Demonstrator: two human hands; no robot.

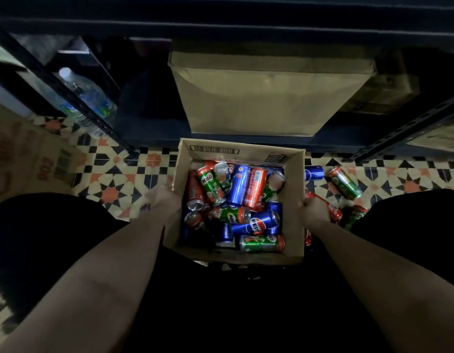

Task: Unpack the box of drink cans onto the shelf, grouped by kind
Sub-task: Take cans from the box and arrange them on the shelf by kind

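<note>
An open cardboard box (294,189) sits on the patterned floor between my knees, full of several jumbled cans: green Milo cans (211,186), blue Pepsi cans (255,222) and red cans (255,189). My left hand (164,198) grips the box's left wall. My right hand (315,208) grips its right wall. Several loose cans lie on the floor right of the box, among them a green Milo can (344,182), a blue can (314,173) and a red can (331,210). The dark metal shelf (246,142) stands just beyond the box.
A large closed cardboard box (266,98) fills the low shelf straight ahead. Water bottles (89,96) lie on the shelf at left, behind a slanted metal upright (68,93). Another printed carton (39,159) stands on the floor at far left.
</note>
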